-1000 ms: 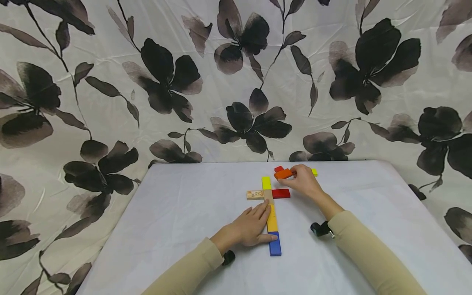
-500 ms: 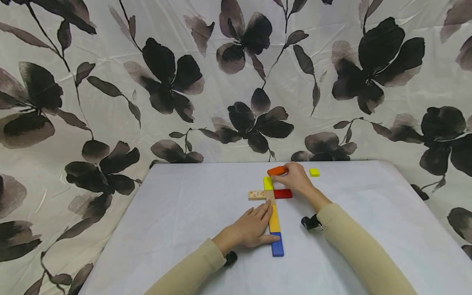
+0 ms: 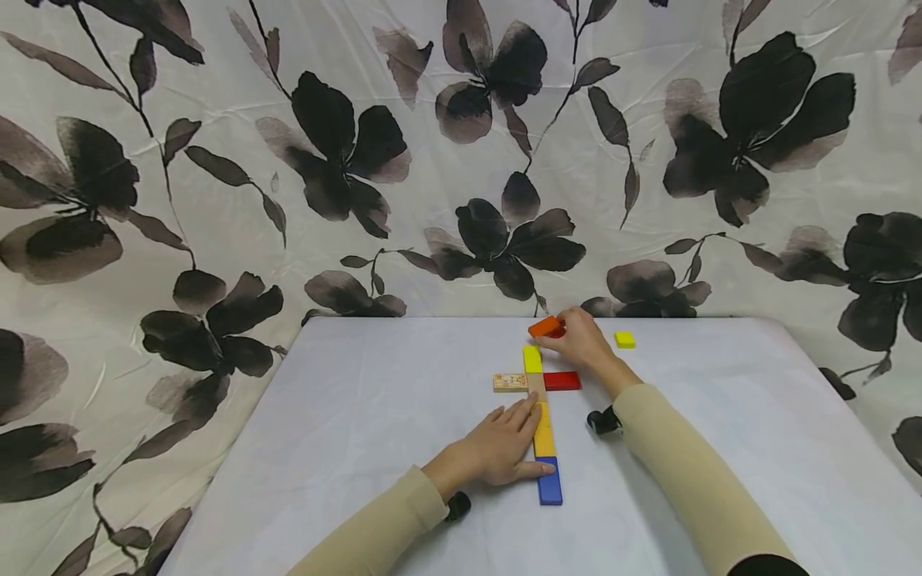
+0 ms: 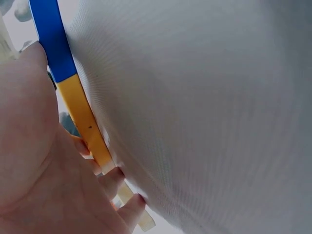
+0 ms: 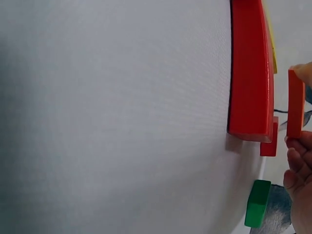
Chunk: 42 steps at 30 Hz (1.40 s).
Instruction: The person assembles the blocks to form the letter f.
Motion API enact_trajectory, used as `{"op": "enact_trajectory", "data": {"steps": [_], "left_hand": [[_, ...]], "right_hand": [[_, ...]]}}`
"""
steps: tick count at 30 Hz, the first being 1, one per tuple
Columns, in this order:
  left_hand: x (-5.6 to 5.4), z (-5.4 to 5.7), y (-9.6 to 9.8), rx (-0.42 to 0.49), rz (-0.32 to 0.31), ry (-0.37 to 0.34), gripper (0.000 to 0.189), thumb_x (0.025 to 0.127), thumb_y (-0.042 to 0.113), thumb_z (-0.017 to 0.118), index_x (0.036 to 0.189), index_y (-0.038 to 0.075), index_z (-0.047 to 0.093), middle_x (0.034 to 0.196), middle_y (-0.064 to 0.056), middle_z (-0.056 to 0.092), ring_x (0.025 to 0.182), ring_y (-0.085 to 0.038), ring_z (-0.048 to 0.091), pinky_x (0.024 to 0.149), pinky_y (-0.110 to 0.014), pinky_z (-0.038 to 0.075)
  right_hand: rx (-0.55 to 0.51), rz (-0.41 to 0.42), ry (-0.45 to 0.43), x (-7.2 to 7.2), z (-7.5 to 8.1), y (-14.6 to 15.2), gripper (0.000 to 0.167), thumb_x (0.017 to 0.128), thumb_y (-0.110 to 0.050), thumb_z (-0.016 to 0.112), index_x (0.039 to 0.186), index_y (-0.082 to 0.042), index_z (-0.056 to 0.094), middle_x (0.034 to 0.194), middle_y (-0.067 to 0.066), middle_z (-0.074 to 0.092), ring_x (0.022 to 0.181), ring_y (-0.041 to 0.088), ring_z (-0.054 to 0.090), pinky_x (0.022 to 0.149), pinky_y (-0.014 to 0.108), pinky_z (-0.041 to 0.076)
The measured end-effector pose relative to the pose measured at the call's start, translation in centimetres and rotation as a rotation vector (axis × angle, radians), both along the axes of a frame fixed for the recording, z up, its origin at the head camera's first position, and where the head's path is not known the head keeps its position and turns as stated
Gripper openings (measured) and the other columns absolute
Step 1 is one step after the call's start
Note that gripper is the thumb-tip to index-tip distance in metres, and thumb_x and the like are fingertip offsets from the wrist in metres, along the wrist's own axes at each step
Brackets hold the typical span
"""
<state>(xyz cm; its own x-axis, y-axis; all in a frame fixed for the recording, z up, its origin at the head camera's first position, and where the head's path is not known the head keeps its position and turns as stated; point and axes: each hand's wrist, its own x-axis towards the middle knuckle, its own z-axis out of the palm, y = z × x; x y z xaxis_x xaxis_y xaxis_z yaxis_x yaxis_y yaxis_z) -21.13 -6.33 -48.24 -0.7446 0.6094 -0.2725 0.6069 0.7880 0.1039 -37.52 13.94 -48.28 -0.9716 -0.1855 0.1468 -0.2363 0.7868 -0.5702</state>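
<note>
In the head view, flat blocks form a cross on the table. My left hand (image 3: 497,448) rests on its stem, thumb on the blue block (image 3: 551,490) and straight fingertips reaching the yellow-orange block (image 3: 545,436) and plain wooden block (image 3: 536,386). A printed wooden block (image 3: 510,383) and a red block (image 3: 563,382) make the arms; a bright yellow block (image 3: 532,359) tops the cross. Just beyond it, my right hand (image 3: 582,342) pinches an orange block (image 3: 545,326) between thumb and fingers. The right wrist view shows this orange block (image 5: 295,103) held by its two ends.
A small yellow block (image 3: 624,340) lies right of my right hand. The right wrist view holds a green block (image 5: 258,203) and a smaller red block (image 5: 269,139). The white-covered table (image 3: 360,416) meets a floral cloth (image 3: 346,264) at its far edge.
My right hand has carried the orange block left and slightly away, to just beyond the top yellow block. My left hand stays on the stem. The head view has shifted a little.
</note>
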Motion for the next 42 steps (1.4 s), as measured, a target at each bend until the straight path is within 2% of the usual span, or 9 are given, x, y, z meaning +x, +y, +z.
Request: {"op": "enact_trajectory", "data": {"steps": [9,16,29,36,42], "left_hand": [[0.2,0.3,0.0,-0.004,0.007,0.013,0.101,0.094,0.079,0.035,0.165,0.010,0.017,0.173,-0.006,0.003,0.158,-0.021,0.014,0.124,-0.048,0.024],[0.1,0.1,0.0,-0.003,0.000,0.008,0.100,0.095,0.079,0.035,0.165,0.010,0.017,0.173,-0.006,0.003,0.158,-0.021,0.014,0.124,-0.049,0.024],[0.1,0.0,0.1,-0.013,-0.005,0.007,0.100,0.094,0.080,0.034,0.165,0.011,0.016,0.173,-0.005,0.001,0.158,-0.019,0.012,0.125,-0.048,0.023],[0.3,0.2,0.0,-0.028,-0.001,0.018,0.100,0.094,0.080,0.034,0.165,0.011,0.017,0.173,-0.005,0.002,0.158,-0.020,0.014,0.125,-0.047,0.023],[0.2,0.1,-0.1,-0.027,-0.001,0.010,0.100,0.094,0.079,0.035,0.165,0.011,0.016,0.173,-0.005,0.001,0.158,-0.021,0.013,0.125,-0.048,0.023]], "right_hand": [[0.048,0.046,0.025,-0.5,0.0,-0.4,0.060,0.087,-0.039,0.083,0.120,0.008,0.066,0.110,0.016,0.059,0.101,0.031,0.054,0.096,0.044,0.053],[0.089,0.058,0.033,-0.8,-0.1,-0.5,0.060,0.087,-0.040,0.083,0.118,0.009,0.067,0.108,0.016,0.060,0.098,0.030,0.055,0.093,0.043,0.053],[0.089,0.074,0.035,-1.4,-0.4,-0.6,0.057,0.088,-0.038,0.082,0.118,0.008,0.068,0.108,0.016,0.061,0.096,0.030,0.056,0.095,0.046,0.053],[0.114,0.071,0.003,-1.5,-0.8,-0.3,0.060,0.087,-0.040,0.083,0.119,0.009,0.067,0.109,0.015,0.057,0.097,0.029,0.053,0.093,0.042,0.052],[0.107,0.100,-0.012,-1.7,-0.8,0.0,0.063,0.088,-0.038,0.082,0.124,0.010,0.064,0.110,0.016,0.055,0.099,0.030,0.052,0.093,0.042,0.051]]}}
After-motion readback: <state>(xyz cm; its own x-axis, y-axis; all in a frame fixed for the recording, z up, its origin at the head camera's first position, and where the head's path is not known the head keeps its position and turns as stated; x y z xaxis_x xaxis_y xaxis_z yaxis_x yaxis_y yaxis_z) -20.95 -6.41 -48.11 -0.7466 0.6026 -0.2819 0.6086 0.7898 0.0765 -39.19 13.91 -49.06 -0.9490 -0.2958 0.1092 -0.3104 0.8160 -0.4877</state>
